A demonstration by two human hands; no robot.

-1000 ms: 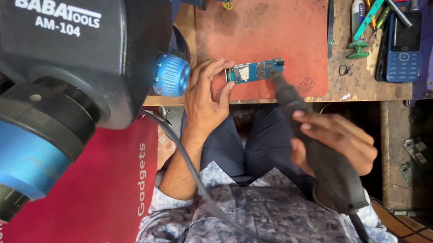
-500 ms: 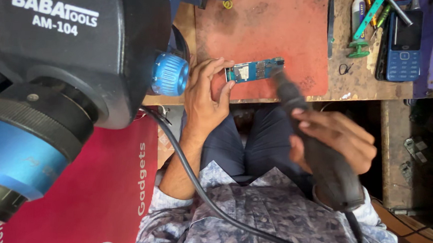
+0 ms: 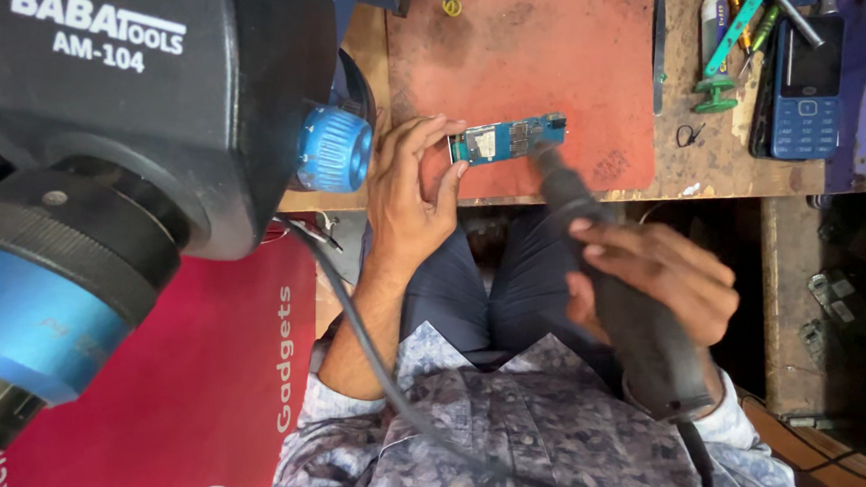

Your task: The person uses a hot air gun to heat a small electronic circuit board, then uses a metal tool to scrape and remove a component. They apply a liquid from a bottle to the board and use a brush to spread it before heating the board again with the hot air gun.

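My left hand steadies a small blue circuit board by its left end, fingertips on its edge. The board lies on a reddish-brown work mat. A thick black handheld tool with a cable is gripped in my right hand. The tool's dark nozzle points at the right half of the board, close to it or touching; I cannot tell which.
A large black microscope head with blue knobs fills the left. On the wooden bench at the right lie a blue keypad phone, green tweezers and small tools. The black cable crosses my lap; a red banner hangs below left.
Hardly anything has moved. The nozzle stays over the board's right half, and my left hand keeps its hold on the board's left end.
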